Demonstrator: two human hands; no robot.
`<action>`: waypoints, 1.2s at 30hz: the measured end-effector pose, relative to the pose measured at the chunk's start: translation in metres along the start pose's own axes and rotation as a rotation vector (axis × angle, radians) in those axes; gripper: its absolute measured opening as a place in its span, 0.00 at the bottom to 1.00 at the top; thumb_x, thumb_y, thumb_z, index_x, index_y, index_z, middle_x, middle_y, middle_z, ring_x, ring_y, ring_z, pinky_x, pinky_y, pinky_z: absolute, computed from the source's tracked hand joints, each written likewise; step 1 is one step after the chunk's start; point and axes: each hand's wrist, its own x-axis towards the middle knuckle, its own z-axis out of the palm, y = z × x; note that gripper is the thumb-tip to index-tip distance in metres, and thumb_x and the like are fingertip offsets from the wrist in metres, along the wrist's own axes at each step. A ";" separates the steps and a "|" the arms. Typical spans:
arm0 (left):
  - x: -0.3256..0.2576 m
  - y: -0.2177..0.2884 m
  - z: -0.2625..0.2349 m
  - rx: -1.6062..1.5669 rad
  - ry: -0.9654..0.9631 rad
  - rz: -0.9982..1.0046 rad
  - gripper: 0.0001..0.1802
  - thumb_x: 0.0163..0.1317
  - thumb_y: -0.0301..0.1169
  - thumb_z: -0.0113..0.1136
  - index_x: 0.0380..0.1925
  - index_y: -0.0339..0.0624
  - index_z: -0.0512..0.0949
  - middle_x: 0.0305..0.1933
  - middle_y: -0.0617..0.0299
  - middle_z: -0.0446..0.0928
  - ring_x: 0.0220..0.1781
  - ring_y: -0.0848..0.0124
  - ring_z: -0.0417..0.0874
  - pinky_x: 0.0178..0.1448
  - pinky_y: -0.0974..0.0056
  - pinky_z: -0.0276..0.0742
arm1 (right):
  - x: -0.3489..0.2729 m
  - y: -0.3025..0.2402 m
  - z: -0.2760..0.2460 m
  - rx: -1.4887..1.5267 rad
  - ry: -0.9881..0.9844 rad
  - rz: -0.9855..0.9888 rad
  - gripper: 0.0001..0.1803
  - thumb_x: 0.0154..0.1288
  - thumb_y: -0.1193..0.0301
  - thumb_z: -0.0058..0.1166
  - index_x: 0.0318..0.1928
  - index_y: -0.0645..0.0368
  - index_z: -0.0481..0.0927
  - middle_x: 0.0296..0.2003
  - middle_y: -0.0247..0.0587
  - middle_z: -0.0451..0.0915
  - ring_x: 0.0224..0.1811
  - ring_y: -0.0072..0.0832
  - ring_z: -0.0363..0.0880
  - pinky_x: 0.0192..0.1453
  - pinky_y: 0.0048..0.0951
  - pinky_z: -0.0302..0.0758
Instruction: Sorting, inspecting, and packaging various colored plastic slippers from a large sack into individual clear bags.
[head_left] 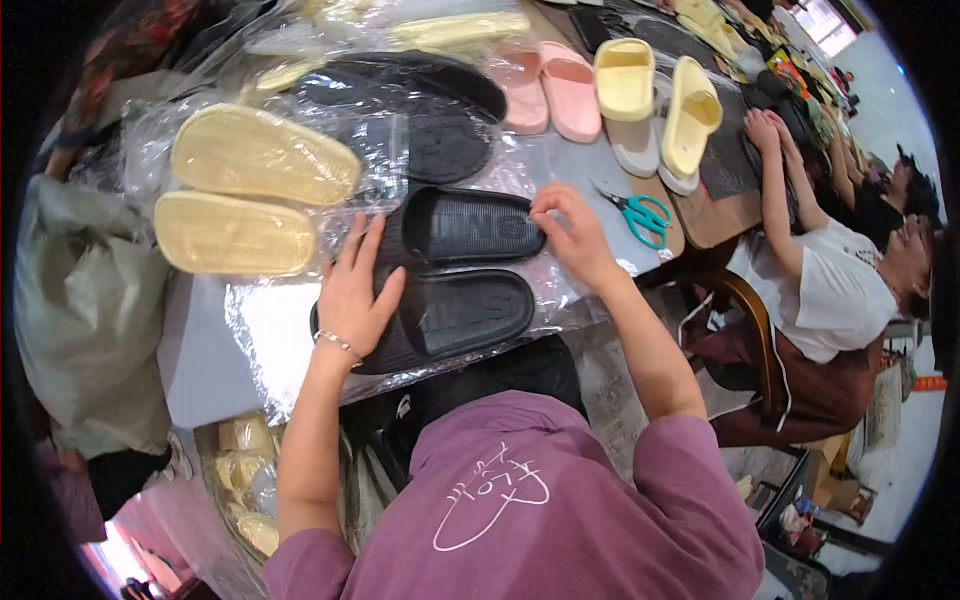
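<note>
A pair of black slippers lies side by side in front of me, the farther slipper (475, 228) and the nearer slipper (470, 312), soles' insides facing up. Clear plastic film (565, 290) shows around them. My left hand (355, 288) rests with fingers spread over the strap end of the pair. At the heel of the farther slipper, my right hand (575, 235) has its thumb and fingertips pinched together; whether they grip the slipper's rim or film is too small to tell. Left of the pair, two pale yellow slippers (262, 155) lie sole up in clear plastic.
Teal-handled scissors (645, 218) lie right of my right hand. Beyond stand pink slippers (572, 92) and yellow slippers (690, 115). More bagged black slippers (440, 140) are farther back. A person in a white shirt (815, 290) sits at right. A box of yellow slippers (245, 470) sits below the table.
</note>
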 end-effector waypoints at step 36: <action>-0.045 -0.065 -0.005 -0.241 -0.098 -0.049 0.32 0.73 0.48 0.24 0.66 0.37 0.60 0.67 0.42 0.61 0.70 0.45 0.57 0.74 0.54 0.47 | 0.005 -0.066 0.099 -0.379 -0.061 -0.233 0.12 0.47 0.72 0.59 0.32 0.58 0.71 0.33 0.41 0.73 0.41 0.38 0.72 0.46 0.38 0.66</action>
